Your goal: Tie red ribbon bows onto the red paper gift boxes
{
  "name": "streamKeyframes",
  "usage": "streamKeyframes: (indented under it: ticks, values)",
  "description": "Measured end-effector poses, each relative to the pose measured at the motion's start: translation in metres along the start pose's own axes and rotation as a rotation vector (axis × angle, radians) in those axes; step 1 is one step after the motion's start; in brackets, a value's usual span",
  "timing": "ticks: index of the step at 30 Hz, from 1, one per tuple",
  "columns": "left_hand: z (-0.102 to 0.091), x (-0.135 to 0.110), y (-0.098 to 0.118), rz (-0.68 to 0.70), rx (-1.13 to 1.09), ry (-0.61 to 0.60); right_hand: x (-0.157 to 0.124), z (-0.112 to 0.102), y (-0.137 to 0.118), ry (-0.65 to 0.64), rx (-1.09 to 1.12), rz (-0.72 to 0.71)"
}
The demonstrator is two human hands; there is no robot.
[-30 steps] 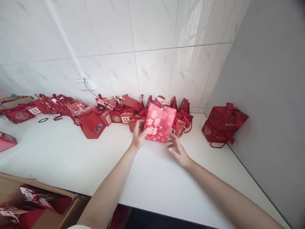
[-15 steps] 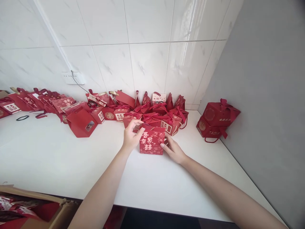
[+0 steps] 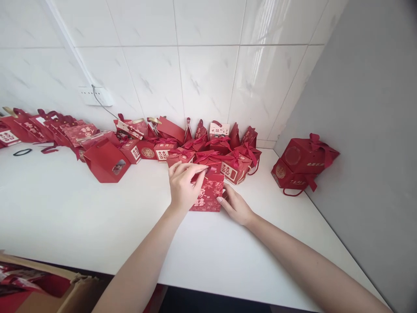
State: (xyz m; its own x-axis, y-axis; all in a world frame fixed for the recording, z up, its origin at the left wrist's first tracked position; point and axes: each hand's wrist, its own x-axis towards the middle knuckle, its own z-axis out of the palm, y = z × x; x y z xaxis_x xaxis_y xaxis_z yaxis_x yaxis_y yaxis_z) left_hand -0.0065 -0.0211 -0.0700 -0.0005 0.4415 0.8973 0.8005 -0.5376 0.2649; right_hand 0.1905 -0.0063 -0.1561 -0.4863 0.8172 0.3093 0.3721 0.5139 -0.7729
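Observation:
A red gift box with pale Chinese characters and flower print stands upright on the white table. At its top, the fingers of my left hand are pinched together on a dark red ribbon; this hand covers the box's upper left part. My right hand grips the box's right edge, thumb on the front face and fingers behind, partly hidden. Just behind the box sit several red boxes with ribbon bows, one with a pale character label.
Along the tiled wall runs a row of red gift boxes, including a house-shaped one at left. Two stacked hexagonal boxes stand by the grey panel. An open carton is at lower left. A black ring lies on the table.
My left hand has moved right across the box's top and now pinches the ribbon. My right hand stays at the box's right edge. The view has shifted slightly.

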Motion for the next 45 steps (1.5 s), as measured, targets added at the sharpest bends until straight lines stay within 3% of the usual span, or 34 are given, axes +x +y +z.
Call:
streamKeyframes:
  ticks: [6,10,14,16,18,20,22,25,28,35,39,45]
  values:
    - [-0.007,-0.003,-0.018,-0.121,-0.226,-0.237,-0.002,0.003,0.001,0.009,-0.043,-0.007]
    - [-0.006,-0.003,-0.022,-0.205,-0.318,-0.238,0.001,-0.003,-0.005,0.193,-0.165,-0.141]
    - [-0.005,-0.002,-0.022,-0.133,-0.255,-0.187,0.02,-0.03,-0.039,0.356,-0.312,-0.336]
    - [-0.006,-0.001,-0.023,-0.107,-0.223,-0.173,0.036,-0.047,-0.062,0.285,-0.402,-0.348]
    - [-0.007,0.0,-0.024,-0.104,-0.21,-0.168,0.053,-0.061,-0.08,0.128,-0.491,-0.304]
    - [-0.008,0.001,-0.027,-0.092,-0.19,-0.161,0.066,-0.07,-0.089,-0.045,-0.458,-0.288]
    - [-0.009,0.002,-0.029,-0.073,-0.166,-0.158,0.073,-0.074,-0.091,-0.124,-0.386,-0.281]
    - [-0.01,0.003,-0.03,-0.075,-0.177,-0.171,0.074,-0.073,-0.087,-0.134,-0.323,-0.297]
    - [-0.01,0.002,-0.028,-0.161,-0.258,-0.223,0.069,-0.068,-0.084,-0.128,-0.296,-0.312]
    - [0.0,-0.007,-0.031,-0.546,-0.535,-0.41,0.069,-0.062,-0.076,-0.15,-0.13,-0.211]
    - [0.005,-0.01,-0.034,-0.675,-0.618,-0.411,0.073,-0.062,-0.072,-0.167,-0.023,-0.171]
    - [0.01,-0.014,-0.034,-0.779,-0.772,-0.4,0.072,-0.06,-0.075,-0.16,-0.03,-0.158]
